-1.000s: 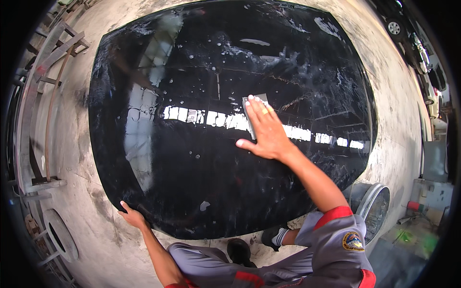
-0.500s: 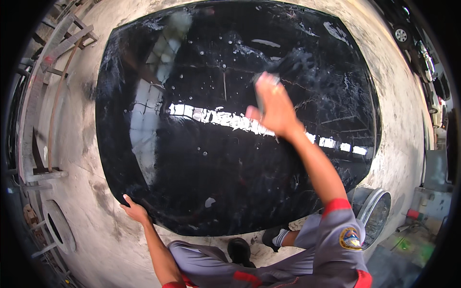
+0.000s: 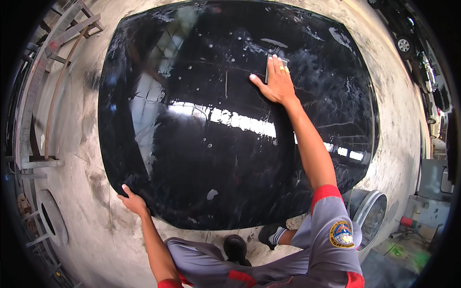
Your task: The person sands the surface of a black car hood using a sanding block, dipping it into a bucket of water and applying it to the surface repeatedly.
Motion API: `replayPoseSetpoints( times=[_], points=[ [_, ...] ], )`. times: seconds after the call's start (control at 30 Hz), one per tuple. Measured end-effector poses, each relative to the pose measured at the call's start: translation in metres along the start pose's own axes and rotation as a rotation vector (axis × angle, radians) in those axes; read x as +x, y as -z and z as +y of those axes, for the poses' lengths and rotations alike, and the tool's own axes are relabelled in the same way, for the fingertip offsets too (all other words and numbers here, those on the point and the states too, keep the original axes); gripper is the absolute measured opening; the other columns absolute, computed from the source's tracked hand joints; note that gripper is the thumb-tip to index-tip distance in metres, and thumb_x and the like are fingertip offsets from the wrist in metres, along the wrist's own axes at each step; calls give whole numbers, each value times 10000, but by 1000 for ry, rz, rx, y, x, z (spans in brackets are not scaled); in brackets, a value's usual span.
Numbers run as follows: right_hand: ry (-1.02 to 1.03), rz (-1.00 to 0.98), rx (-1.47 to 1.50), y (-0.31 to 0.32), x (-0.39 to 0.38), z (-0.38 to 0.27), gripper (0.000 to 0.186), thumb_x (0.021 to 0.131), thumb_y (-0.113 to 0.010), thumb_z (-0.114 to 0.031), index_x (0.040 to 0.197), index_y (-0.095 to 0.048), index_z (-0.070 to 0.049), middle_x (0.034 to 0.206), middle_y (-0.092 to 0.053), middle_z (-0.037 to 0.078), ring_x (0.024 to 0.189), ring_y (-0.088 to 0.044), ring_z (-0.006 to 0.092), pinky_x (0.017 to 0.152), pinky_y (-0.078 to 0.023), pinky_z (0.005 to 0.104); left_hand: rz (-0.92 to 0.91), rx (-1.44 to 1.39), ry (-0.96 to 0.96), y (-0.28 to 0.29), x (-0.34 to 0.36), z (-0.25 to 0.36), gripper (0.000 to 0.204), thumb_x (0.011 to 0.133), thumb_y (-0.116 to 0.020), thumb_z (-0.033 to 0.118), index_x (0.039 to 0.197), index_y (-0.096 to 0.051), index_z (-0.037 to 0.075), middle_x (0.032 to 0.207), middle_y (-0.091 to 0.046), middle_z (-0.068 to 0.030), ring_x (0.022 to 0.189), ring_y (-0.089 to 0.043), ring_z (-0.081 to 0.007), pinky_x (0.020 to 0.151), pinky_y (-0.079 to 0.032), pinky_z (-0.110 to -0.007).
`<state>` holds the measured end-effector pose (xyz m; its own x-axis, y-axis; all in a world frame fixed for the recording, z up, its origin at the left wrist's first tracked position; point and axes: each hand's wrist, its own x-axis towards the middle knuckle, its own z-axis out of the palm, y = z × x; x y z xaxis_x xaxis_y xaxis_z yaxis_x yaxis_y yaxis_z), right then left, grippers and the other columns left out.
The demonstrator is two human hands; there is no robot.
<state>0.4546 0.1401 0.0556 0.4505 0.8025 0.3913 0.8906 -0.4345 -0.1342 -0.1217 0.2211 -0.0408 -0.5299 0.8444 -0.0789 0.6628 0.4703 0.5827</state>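
A large glossy black car hood (image 3: 240, 180) lies before me, wet-looking, with droplets and pale smears on it. My left hand (image 3: 134, 202) grips its near left edge, thumb on top; the other fingers are mostly hidden below the rim. Right of the hood's centre, toward the far side, my right hand (image 3: 278, 86) presses a thin grey piece, which looks like sandpaper (image 3: 267, 72), flat on the surface. Its fingers lie together over the piece and the thumb sticks out to the left. A yellow band shows across the fingers.
Left on the concrete floor are a wooden frame (image 3: 41, 96) and a tire (image 3: 52, 218). A round metal drum (image 3: 373, 216) stands near the hood's right corner. Parked cars (image 3: 405, 45) line the far right. My shoes (image 3: 235, 247) are close to the hood's near edge.
My right hand has moved a little away from me and slightly right over the hood, with the grey piece under it. The left hand keeps its grip on the edge.
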Motion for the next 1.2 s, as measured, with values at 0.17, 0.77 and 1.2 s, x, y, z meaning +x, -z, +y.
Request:
replayPoseSetpoints(
  times=[0.17,0.77,1.2],
  points=[
    [331,-467,362,40,-122,-122,1168,827,-642,-727,1564,-242,85,1617,-250,343,1525,-246,464,1266,-158,505,55,33,9,13,3,-13,979,988,-471,680,1551,-315,-106,1526,-449,-324,1416,-440,-448,1186,-314,-452],
    [377,-301,264,5,-36,-151,1048,913,-502,-737,1537,-325,87,1615,-319,285,1531,-282,372,1258,-200,473,51,16,-14,5,5,-9,937,1007,-470,639,1547,-315,-111,1499,-465,-342,1392,-454,-460,1181,-316,-462],
    [227,-390,161,29,-23,-122,1027,926,-533,-703,1525,-335,107,1627,-288,299,1538,-263,400,1257,-210,485,33,30,-3,3,1,-1,944,1008,-444,658,1550,-311,-104,1493,-453,-360,1394,-437,-474,1177,-322,-481]
  ],
)
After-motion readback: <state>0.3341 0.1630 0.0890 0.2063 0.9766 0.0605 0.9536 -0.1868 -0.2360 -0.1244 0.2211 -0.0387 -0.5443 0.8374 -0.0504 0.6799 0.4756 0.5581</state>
